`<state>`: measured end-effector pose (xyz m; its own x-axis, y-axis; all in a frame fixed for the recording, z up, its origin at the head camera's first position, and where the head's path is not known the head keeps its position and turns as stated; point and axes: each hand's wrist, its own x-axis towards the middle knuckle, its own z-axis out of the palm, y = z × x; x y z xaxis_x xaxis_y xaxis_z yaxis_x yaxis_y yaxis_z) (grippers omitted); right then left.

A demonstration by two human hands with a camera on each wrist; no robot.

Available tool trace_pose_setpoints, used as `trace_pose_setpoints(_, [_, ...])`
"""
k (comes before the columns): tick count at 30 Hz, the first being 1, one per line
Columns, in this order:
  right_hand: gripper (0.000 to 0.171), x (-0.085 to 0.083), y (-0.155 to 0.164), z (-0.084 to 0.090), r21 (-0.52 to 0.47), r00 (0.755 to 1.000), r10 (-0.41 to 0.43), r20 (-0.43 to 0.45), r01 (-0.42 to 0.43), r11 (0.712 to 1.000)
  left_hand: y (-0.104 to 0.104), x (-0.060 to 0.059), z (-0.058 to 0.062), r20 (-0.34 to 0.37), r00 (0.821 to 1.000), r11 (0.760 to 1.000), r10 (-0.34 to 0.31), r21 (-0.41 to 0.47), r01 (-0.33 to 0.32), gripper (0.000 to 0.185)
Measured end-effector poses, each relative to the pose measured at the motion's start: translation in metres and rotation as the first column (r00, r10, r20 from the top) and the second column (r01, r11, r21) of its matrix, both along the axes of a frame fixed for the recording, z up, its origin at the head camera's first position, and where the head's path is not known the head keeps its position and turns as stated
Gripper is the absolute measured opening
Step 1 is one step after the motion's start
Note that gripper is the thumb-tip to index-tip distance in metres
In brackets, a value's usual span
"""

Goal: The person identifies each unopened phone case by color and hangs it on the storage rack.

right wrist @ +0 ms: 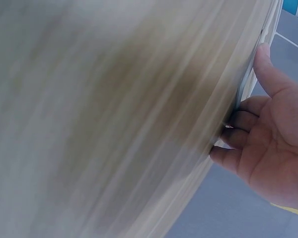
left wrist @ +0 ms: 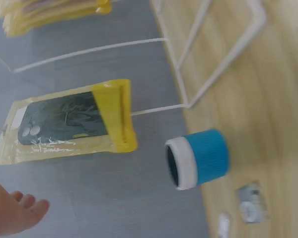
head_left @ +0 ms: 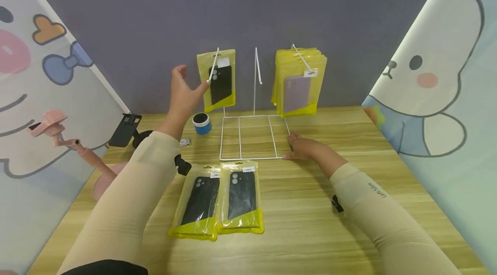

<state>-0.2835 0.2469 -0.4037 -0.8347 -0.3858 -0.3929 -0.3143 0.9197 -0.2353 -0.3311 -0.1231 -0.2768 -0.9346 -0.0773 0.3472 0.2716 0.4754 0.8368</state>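
A white wire display rack [head_left: 240, 158] stands on the table with three hooks at its back. On the left hook hangs a yellow packet with a black phone case [head_left: 221, 83], also seen in the left wrist view. My left hand [head_left: 186, 98] is raised beside that packet, thumb near the hook's tip, fingers spread apart from the thumb, holding nothing. My right hand [head_left: 304, 147] rests at the rack's front right corner, its thumb by the front wire; in the right wrist view its fingertips [right wrist: 219, 151] press down at the tabletop. Several yellow packets with a lilac case [head_left: 297, 93] hang on the right hook.
Two yellow packets with black phone cases, a left one [head_left: 199, 201] and a right one [head_left: 242, 197], lie before the rack. A blue-and-white jar [head_left: 202, 124] stands left of it, near a small silver item [head_left: 185, 141]. A black phone case [head_left: 125, 130] and pink stand [head_left: 89, 154] are farther left.
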Motion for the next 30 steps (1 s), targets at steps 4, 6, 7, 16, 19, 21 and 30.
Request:
trace_pose_setpoints(4, [0.094, -0.001, 0.003, 0.001, 0.002, 1.0, 0.009, -0.005, -0.009, 1.0, -0.004, 0.028, -0.026, 0.131, 0.988, 0.985, -0.082, -0.141, 0.101, 0.094])
trace_pose_setpoints(6, [0.094, -0.001, 0.004, 0.002, 0.003, 1.0, 0.012, -0.006, -0.012, 1.0, -0.003, 0.042, -0.04, 0.218, 0.963, 0.954, -0.158, -0.217, 0.206, 0.093])
trace_pose_setpoints(7, [0.094, -0.001, 0.004, 0.003, 0.003, 1.0, 0.014, -0.007, -0.014, 1.0, -0.002, 0.049, -0.046, 0.256, 0.948, 0.931, -0.192, -0.259, 0.258, 0.091])
trace_pose_setpoints(16, [0.094, 0.001, 0.004, 0.003, -0.018, 1.0, 0.01, -0.016, -0.01, 1.0, 0.018, 0.095, -0.093, 0.446, 0.847, 0.624, -0.288, -0.584, 0.519, 0.076])
trace_pose_setpoints(19, [0.094, 0.002, 0.004, 0.002, -0.024, 1.0, 0.01, -0.008, -0.01, 1.0, 0.022, 0.101, -0.101, 0.447, 0.852, 0.545, -0.271, -0.658, 0.519, 0.07])
trace_pose_setpoints(21, [0.094, 0.002, 0.003, 0.002, -0.026, 1.0, 0.014, -0.004, -0.015, 1.0, 0.024, 0.103, -0.107, 0.435, 0.859, 0.504, -0.269, -0.697, 0.511, 0.065])
trace_pose_setpoints(30, [0.094, 0.003, 0.0, 0.004, -0.01, 1.0, 0.013, 0.008, -0.013, 1.0, 0.023, 0.099, -0.117, 0.263, 0.868, 0.41, -0.42, -0.799, 0.44, 0.011])
